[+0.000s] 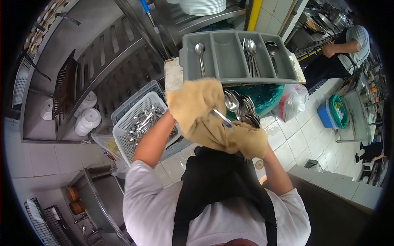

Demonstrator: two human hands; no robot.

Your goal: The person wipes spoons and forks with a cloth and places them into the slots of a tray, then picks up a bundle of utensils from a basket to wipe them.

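Note:
A tan cloth (205, 133) drapes over both of my hands and hides most of the fingers. My left hand (193, 102) is closed inside the cloth, next to a shiny metal handle (222, 116). Through the cloth's other end, my right hand (249, 140) grips a bunch of metal spoons (245, 110), bowls pointing away from me. Just beyond my hands lies a grey cutlery tray (189, 55). A single spoon (200, 53) rests in its left compartment, several spoons (251, 51) in the third, and darker-looking cutlery (272, 51) in the right one.
A white perforated basket (122, 137) of jumbled cutlery stands at left. Green bag lining (273, 96) and a clear plastic bag (292, 100) are below the tray. Stacked plates (203, 6) sit on a slatted steel rack. Another person (349, 53) works at far right.

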